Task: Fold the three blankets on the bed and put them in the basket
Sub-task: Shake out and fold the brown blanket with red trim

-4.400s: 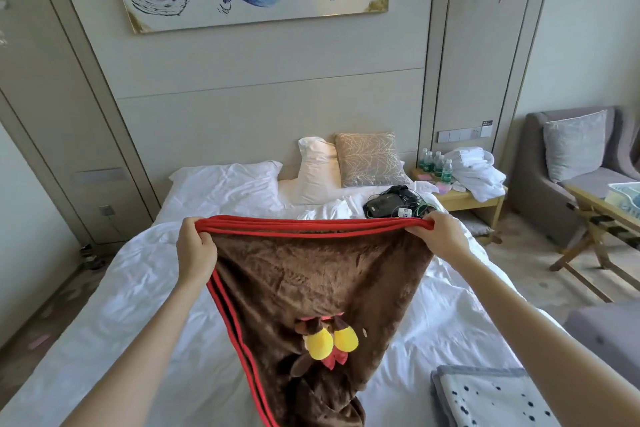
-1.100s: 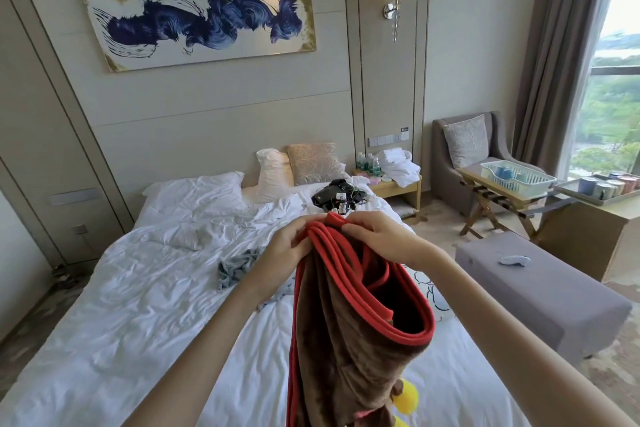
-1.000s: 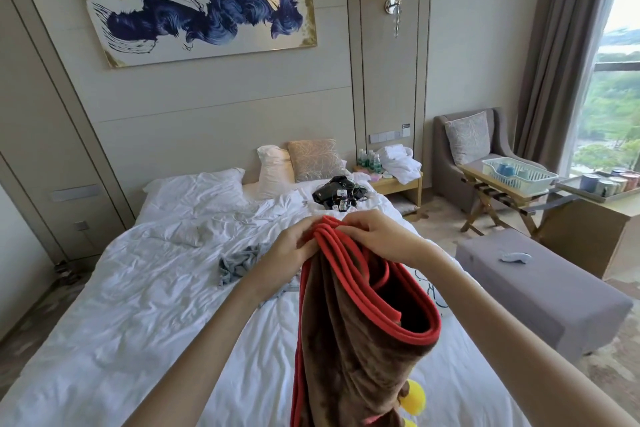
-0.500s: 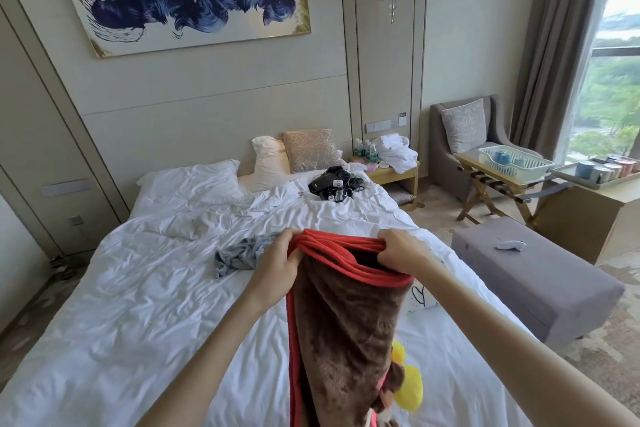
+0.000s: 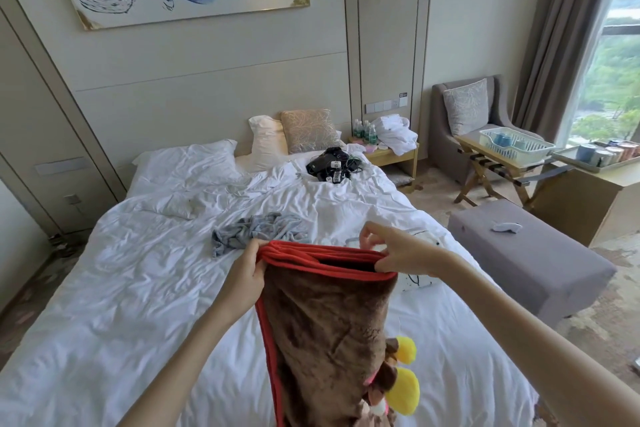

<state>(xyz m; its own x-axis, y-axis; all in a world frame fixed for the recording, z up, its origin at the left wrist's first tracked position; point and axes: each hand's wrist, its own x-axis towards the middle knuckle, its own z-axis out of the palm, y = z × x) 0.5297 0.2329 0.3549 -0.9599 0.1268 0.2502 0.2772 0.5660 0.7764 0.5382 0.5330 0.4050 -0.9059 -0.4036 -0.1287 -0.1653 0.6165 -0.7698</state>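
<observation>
Both top corners of the blanket [image 5: 329,322] are pulled apart again, left grip [image 5: 247,274] clutching, right grip [image 5: 398,250] pinching, so that fold's in, quartered I think.

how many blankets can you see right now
3. The brown blanket hangs held up in front; the grey blanket lies crumpled mid-bed; the white spotted blanket shows just right of the brown one, mostly covered.
</observation>
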